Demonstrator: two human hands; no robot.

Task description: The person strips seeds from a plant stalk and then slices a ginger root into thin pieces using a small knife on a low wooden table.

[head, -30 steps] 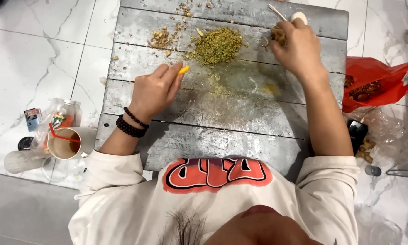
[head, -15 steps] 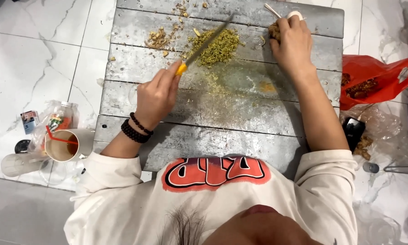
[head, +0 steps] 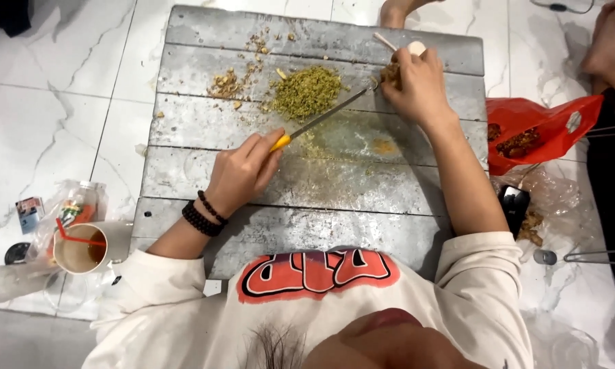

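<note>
The left hand (head: 242, 174) is clamped on the yellow handle of a knife (head: 321, 121), whose blade slants up and right past the green pile (head: 306, 92). Its tip reaches the right hand (head: 417, 85), closed on a brown clump (head: 390, 72) on the tabletop (head: 307, 219).

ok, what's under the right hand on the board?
The right hand cups a brownish clump, only its left edge visible. A pale rounded piece and thin stick poke out above. The knife tip reaches it. The rest is covered.
</note>
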